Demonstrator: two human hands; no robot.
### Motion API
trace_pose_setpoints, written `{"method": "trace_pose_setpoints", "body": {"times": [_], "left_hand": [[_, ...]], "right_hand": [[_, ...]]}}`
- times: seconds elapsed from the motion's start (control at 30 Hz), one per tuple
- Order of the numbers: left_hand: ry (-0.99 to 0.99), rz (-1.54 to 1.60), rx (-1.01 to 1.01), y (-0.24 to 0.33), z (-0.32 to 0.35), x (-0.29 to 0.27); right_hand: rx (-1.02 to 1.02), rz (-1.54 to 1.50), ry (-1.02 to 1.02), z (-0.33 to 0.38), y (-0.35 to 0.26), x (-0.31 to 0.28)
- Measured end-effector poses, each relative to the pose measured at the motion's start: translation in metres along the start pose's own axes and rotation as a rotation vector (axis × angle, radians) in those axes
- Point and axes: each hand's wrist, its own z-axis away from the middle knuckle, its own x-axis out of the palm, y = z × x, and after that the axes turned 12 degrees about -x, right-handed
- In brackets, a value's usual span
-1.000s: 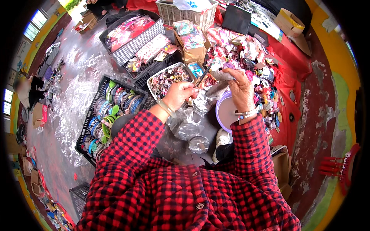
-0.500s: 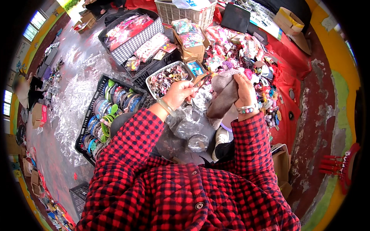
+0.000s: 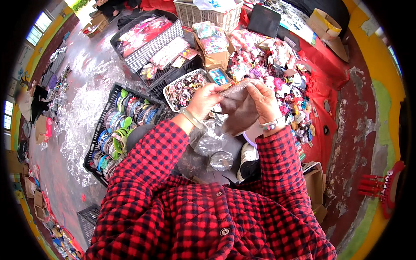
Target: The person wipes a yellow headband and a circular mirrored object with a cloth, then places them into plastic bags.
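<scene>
A soft grey-brown cloth (image 3: 239, 112) hangs stretched between my hands, above a purple-rimmed container (image 3: 249, 138) and some clear plastic bags. My right hand (image 3: 265, 103) pinches its upper right edge between thumb and fingers. At its upper left corner, my left hand (image 3: 204, 103) is closed with thumb and fingers pressed together on the edge; whether a small thing is also in those fingers is hidden. Just beyond my left hand stands a white basket (image 3: 167, 92) full of hair ties, with a small blue-filled box (image 3: 219, 77) beside it.
A black crate (image 3: 93, 149) of headbands stands at the left. Crumpled clear plastic (image 3: 209, 142) lies below my hands, near a white shoe (image 3: 248, 157). Beyond are a heap of hair accessories (image 3: 277, 65) on red cloth (image 3: 331, 78), a cardboard box (image 3: 216, 60) and a beige crate (image 3: 185, 16).
My left hand has moved right and up to the cloth's corner. My right hand has shifted left with the cloth, which now hangs spread between both hands.
</scene>
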Motion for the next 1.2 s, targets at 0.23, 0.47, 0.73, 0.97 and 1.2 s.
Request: {"method": "trace_pose_setpoints", "body": {"times": [0.23,0.47,0.73,0.97,1.2], "left_hand": [[0.129,-0.109,0.078,0.026,-0.002,-0.012],[0.079,-0.138,0.194,0.028,0.012,0.025],[0.063,0.01,0.266,0.021,0.001,0.022],[0.043,-0.308,0.293,0.015,0.009,0.035],[0.042,-0.563,0.35,0.009,-0.001,0.028]], "right_hand": [[-0.114,1.076,-0.448,0.003,0.014,-0.025],[-0.014,1.014,0.166,-0.01,0.035,-0.008],[-0.028,-0.707,0.503,-0.02,0.008,0.005],[-0.146,-0.067,-0.077,-0.015,0.054,0.001],[-0.028,-0.756,0.218,0.005,0.041,0.026]]}}
